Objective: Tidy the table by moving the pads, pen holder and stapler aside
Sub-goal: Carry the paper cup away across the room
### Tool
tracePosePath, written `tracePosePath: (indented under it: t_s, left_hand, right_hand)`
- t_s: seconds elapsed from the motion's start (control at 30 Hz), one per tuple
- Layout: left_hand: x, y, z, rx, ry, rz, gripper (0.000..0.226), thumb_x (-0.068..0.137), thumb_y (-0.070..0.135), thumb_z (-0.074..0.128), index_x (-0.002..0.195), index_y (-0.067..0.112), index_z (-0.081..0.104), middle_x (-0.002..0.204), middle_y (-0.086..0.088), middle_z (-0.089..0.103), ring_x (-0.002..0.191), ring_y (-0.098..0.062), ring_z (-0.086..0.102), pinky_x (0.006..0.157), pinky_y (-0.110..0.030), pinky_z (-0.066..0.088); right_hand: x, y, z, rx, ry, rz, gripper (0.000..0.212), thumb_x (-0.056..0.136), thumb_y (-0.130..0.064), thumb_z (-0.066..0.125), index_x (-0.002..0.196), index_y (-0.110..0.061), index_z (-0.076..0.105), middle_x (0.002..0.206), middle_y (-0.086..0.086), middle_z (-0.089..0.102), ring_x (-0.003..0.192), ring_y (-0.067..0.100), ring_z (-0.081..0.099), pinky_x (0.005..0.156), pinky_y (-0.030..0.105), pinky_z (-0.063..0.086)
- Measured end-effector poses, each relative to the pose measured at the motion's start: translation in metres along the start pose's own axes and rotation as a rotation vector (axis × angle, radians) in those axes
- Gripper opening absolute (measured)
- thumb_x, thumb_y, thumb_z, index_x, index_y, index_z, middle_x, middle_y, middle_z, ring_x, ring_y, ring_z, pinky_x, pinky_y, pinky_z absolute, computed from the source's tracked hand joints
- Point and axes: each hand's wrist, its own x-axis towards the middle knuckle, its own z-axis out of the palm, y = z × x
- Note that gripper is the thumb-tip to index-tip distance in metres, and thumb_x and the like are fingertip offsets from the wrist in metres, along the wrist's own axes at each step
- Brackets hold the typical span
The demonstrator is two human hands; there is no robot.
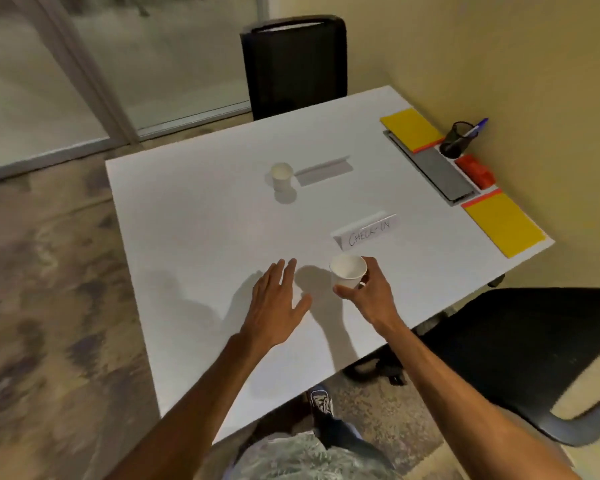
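Progress looks near complete — the two pads (411,129) (504,225), pen holder (457,140) and stapler (475,171) are all sitting along the table's (194,237) far right edge by the wall, beside a grey folder (437,171). You are gripping a paper cup (347,271) in your right hand (367,292), fingers wrapped around it, just in front of the "CHECK-IN" card (366,232). Your left hand (277,303) is hovering flat with fingers spread wide, holding nothing. A second cup (281,176) and card (322,169) are standing mid-table — likely the only remaining placement work.
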Motion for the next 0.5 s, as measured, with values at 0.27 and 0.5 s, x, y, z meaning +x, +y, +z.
tracePosePath:
  t_s: [0.27, 0.5]
  left_hand:
    - [0.029, 0.011, 0.013, -0.009, 0.160, -0.121, 0.080, 0.095, 0.055, 0.049, 0.157, 0.019, 0.014, 0.161, -0.007, 0.025, 0.149, -0.023, 0.024, 0.117, -0.042, 0.030]
    - [0.055, -0.010, 0.020, 0.223, 0.102, -0.170, 0.083, 0.097, 0.057, 0.041, 0.158, 0.016, 0.003, 0.163, -0.012, 0.017, 0.150, -0.026, 0.018, 0.118, -0.043, 0.025]
  right_hand:
    - [0.095, 0.021, 0.019, -0.097, -0.139, -0.028, 0.077, 0.067, -0.019, 0.090, 0.131, -0.016, 0.047, 0.109, -0.005, 0.060, 0.097, 0.020, 0.059, 0.083, 0.032, 0.049]
    - [0.148, 0.035, 0.058, -0.156, -0.118, -0.065, 0.068, 0.068, -0.019, 0.089, 0.120, -0.013, 0.047, 0.105, -0.003, 0.060, 0.092, 0.017, 0.057, 0.078, 0.028, 0.047]
